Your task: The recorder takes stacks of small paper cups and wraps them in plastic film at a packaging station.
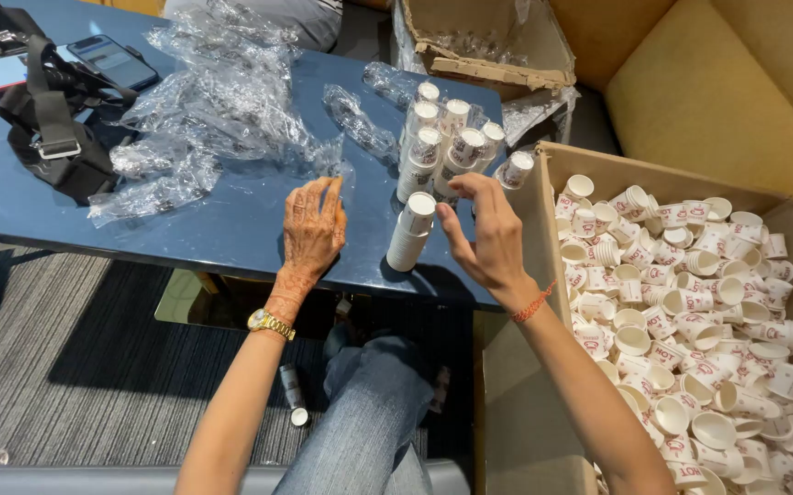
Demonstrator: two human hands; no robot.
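Stacks of white paper cups (442, 147) stand on the blue table (231, 225), at twelve o'clock from your hands. Your left hand (312, 229) rests flat on the table, fingers spread. Your right hand (486, 236) hovers with fingers loosely curled and holds nothing, just beside one short stack (412, 231) at its nine o'clock. At three o'clock is a cardboard box (543, 197) full of loose cups.
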